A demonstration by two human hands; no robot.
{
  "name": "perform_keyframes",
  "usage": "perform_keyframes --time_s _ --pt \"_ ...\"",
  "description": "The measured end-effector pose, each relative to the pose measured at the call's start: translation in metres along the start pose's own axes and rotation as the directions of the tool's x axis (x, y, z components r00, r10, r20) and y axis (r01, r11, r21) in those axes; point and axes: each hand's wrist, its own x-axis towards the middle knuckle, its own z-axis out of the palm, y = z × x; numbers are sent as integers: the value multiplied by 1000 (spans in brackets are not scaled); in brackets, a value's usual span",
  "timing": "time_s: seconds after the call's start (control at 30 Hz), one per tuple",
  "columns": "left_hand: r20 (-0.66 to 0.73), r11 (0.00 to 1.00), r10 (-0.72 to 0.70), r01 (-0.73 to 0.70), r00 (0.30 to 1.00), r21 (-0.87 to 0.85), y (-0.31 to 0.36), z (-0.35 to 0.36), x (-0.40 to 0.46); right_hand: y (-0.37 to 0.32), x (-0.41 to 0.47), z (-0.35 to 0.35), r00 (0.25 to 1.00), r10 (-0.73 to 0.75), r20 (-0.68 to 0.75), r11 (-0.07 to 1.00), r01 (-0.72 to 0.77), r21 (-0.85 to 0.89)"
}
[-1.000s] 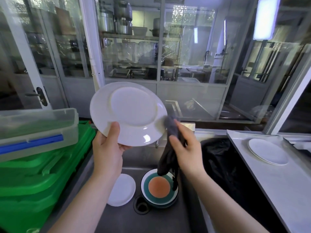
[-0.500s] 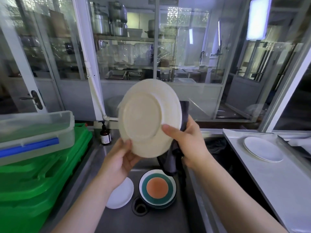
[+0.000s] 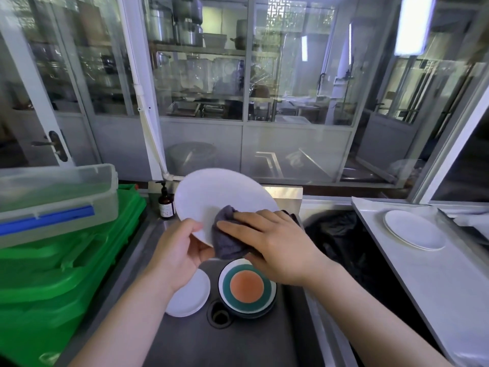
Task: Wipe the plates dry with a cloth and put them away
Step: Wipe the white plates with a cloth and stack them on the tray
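Both hands work over the steel sink. Left hand grips the round white plate at its lower-left rim, thumb on the near face, fingers curled behind; plate is held up above the sink, tilted, face toward the camera. Right hand lies w/ fingers fairly straight, pressing the dark grey cloth flat on the plate's lower right; cloth bunches under the palm & hangs just below the rim. Can't tell if the thumb hooks round the cloth.

In the sink basin, below the hands: small white plate at left, partly hidden by the left wrist, & just beside it a stack of plates w/ orange centre and green ring; round drain sits in front, between them.

Right side, on the white tabletop: white dried plates lie flat, well apart from the sink. Black plastic bag sits between sink & tabletop.

Left: green plastic crates stacked, w/ a clear lidded box with blue clip on top. Brown pump bottle stands at the sink's back-left corner, just beside the held plate.
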Motion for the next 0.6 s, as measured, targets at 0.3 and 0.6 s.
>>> perform_keyframes --time_s 0.3,0.6 --pt "21 973 44 -48 999 224 -6 -18 -14 38 -19 11 918 354 179 931 -364 28" --pt "63 927 -67 39 996 372 -42 2 -16 5 20 7 929 371 8 906 -364 216"
